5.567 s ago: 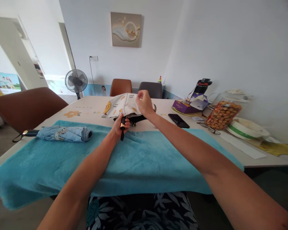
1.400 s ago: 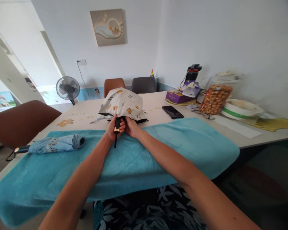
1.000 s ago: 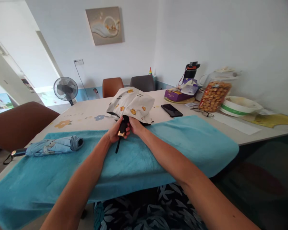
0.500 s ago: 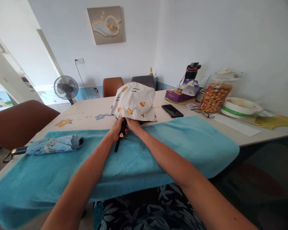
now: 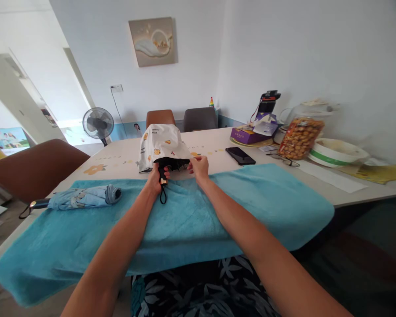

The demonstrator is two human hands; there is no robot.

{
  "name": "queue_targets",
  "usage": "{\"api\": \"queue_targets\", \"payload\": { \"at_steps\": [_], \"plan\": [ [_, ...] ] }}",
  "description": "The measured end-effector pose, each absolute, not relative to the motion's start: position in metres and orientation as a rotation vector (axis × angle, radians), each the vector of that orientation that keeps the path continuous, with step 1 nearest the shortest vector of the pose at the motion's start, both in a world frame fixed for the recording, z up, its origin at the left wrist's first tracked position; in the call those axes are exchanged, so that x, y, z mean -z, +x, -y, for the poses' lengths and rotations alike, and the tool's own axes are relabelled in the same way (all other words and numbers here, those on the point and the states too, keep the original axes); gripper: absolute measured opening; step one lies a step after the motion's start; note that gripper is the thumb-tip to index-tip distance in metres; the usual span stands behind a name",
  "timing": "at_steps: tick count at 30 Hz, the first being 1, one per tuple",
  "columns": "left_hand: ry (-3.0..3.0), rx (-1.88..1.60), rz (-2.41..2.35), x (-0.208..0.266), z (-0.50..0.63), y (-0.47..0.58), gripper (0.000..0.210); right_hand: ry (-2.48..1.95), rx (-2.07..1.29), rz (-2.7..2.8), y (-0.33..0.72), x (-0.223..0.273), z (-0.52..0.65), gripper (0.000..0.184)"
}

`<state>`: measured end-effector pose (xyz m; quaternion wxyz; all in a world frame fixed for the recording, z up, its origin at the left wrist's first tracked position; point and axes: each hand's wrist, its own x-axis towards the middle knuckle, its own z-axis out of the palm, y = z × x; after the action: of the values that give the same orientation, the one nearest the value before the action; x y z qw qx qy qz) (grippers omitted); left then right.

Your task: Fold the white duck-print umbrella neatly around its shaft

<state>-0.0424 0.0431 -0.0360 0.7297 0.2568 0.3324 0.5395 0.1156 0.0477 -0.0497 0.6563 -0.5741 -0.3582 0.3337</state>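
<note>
A white umbrella with yellow duck prints lies partly spread, its canopy loose and pointing away from me. My left hand is wrapped round its black handle, from which a wrist loop hangs. At the canopy's right edge, my right hand pinches the fabric rim between thumb and fingers. Dark lining and some ribs show beneath the rim, between the two hands. To the left, a rolled light-blue umbrella with a dark handle rests on the turquoise towel.
A phone, glasses, a purple tissue box, a snack jar and a white bowl stand on the table's right side. Chairs and a fan are beyond the table.
My right hand has moved from beside the handle to the canopy's right edge. The canopy has tilted left, and its dark underside now shows. The view has shifted slightly.
</note>
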Motion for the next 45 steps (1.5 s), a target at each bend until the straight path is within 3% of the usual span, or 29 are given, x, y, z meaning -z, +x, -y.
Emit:
{"api": "queue_targets", "payload": {
  "at_steps": [5, 11, 17, 22, 29, 36, 42, 45],
  "plan": [
    [0.566, -1.179, -0.718, 0.036, -0.042, -0.041, 0.027, -1.645, -0.429, 1.184, 0.122, 0.059, -0.051, 0.049],
    [0.667, -1.186, -0.762, 0.038, -0.042, -0.039, 0.023, -1.594, -0.056, 1.394, 0.113, 0.055, -0.042, 0.037],
    [0.677, -1.177, -0.780, 0.039, -0.041, -0.038, 0.022, -1.630, 0.153, 1.541, 0.111, 0.057, -0.040, 0.054],
    [0.792, -1.156, -0.808, 0.042, -0.040, -0.037, 0.025, -1.725, 0.232, 1.541, 0.117, 0.059, -0.040, 0.056],
    [0.777, -1.120, -0.805, 0.043, -0.038, -0.036, 0.026, -1.753, 0.148, 1.297, 0.131, 0.050, -0.043, 0.031],
    [0.776, -1.146, -0.820, 0.043, -0.039, -0.038, 0.033, -1.611, -0.080, 1.213, 0.135, 0.045, -0.047, 0.022],
    [0.780, -1.123, -0.806, 0.045, -0.041, -0.039, 0.035, -1.219, -0.170, 1.245, 0.110, -0.020, -0.067, 0.020],
    [0.800, -1.112, -0.839, 0.043, -0.040, -0.039, 0.034, -0.996, -0.408, 1.312, 0.082, -0.054, -0.084, 0.017]
  ]
}}
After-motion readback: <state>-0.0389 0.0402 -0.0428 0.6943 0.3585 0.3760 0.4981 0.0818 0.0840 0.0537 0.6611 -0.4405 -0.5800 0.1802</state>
